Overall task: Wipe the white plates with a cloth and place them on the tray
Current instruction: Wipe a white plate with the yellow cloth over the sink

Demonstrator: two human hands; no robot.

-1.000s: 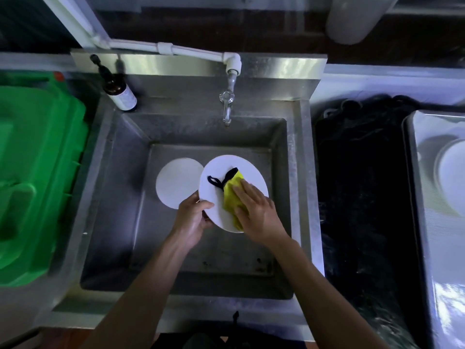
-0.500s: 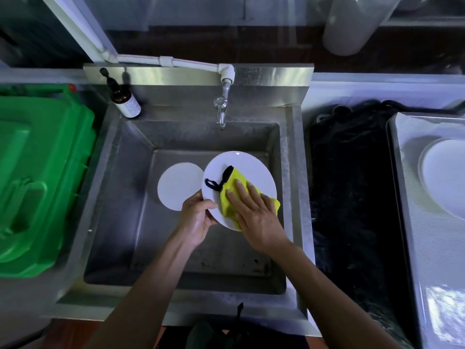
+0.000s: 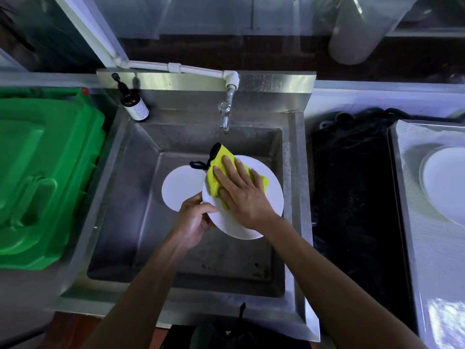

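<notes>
Right hand [image 3: 245, 195] lies flat, fingers spread, pressing the yellow cloth [image 3: 227, 173] onto the plate [image 3: 273, 195] held tilted over the sink [image 3: 293, 172]. Left hand [image 3: 193, 220] pinches that plate's near-left rim, thumb on top, fingers curled beneath. So the wipe is in mid-course on this one, by the look of it. A second plate [image 3: 180, 187] lies flat on the sink floor just behind, seemingly waiting its turn. Off to the right, one plate [image 3: 445, 182] already sits on the tray [image 3: 427, 273], so that one looks done; two appear left to finish. The brown pump bottle [image 3: 133, 105] carries a pale label, but its print is too small to read. No other writing shows.
</notes>
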